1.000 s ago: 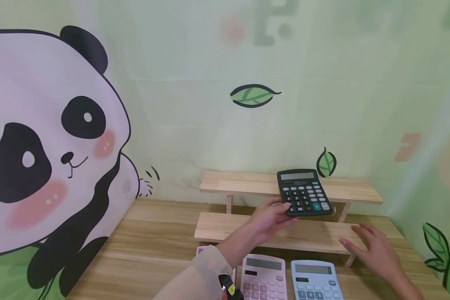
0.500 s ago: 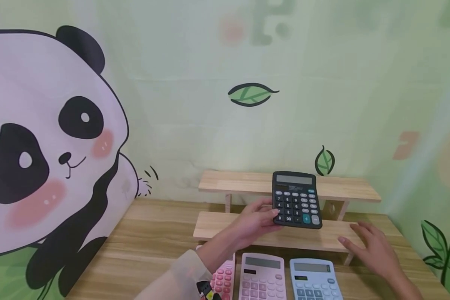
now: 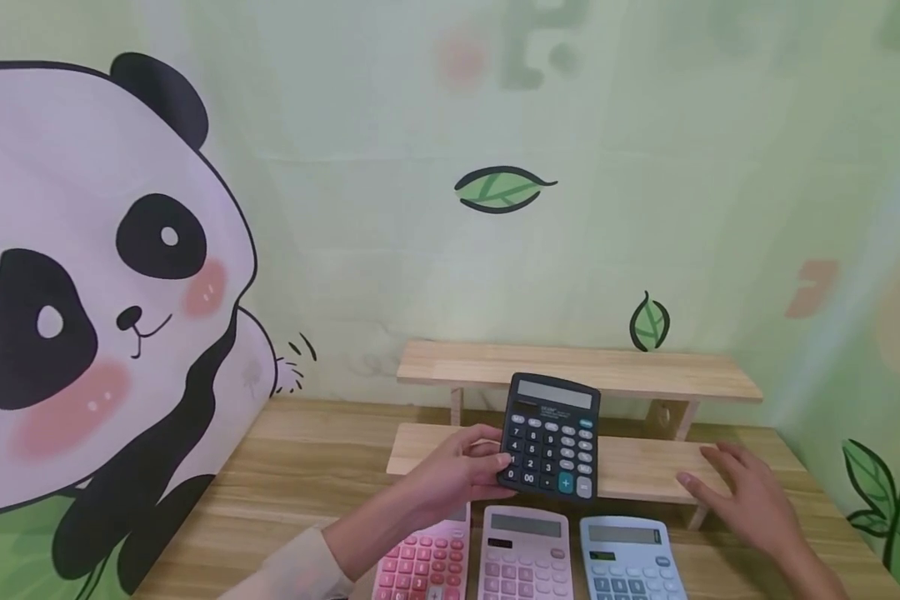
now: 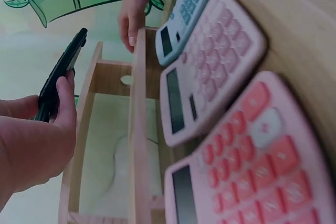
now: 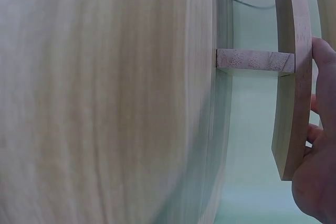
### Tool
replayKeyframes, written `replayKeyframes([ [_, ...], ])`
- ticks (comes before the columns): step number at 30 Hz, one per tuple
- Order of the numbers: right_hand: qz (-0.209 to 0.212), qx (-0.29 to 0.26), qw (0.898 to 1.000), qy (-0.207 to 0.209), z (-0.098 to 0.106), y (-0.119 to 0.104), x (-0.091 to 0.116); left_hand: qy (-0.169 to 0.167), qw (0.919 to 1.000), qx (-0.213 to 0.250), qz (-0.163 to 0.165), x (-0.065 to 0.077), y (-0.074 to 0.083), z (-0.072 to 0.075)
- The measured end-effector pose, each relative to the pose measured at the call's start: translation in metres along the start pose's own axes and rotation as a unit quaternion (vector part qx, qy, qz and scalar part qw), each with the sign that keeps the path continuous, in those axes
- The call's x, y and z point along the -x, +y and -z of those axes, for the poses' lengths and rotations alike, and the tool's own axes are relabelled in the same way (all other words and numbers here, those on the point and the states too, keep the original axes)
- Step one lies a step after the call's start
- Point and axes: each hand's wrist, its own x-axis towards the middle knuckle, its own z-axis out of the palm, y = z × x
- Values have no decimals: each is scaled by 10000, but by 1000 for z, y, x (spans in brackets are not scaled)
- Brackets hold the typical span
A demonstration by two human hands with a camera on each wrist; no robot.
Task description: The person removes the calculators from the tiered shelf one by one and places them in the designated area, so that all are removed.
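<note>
In the head view my left hand (image 3: 457, 471) holds a black calculator (image 3: 549, 437) by its lower left edge, thumb on the front and fingers behind. The calculator is tilted with its keys facing me, in front of the lower board (image 3: 645, 467) of a two-step wooden shelf. Seen edge-on in the left wrist view, the black calculator (image 4: 60, 72) sits between thumb and fingers of the left hand (image 4: 42, 145). My right hand (image 3: 753, 504) rests with loosely spread fingers on the right end of the lower board. The right wrist view shows that hand (image 5: 320, 156) against the board's edge (image 5: 302, 77).
Three calculators lie in a row before the shelf: a pink one with red-pink keys (image 3: 420, 571), a pale pink one (image 3: 525, 554) and a light blue one (image 3: 630, 558). The upper board (image 3: 465, 362) stands behind, near a green panda-print backdrop (image 3: 360, 233).
My left hand has brought the black calculator down and to the left, from before the upper board to before the lower one. The right hand has stayed in place.
</note>
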Motion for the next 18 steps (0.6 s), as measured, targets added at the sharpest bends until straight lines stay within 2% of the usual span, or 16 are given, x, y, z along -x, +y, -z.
replayKeyframes([
  [9, -16, 20, 10000, 35, 1, 0, -1, 113, 9999, -122, -22, 32, -3, 23],
  [18, -124, 31, 9999, -54, 0, 0, 0, 306, 9993, -217, 65, 58, -7, 36],
])
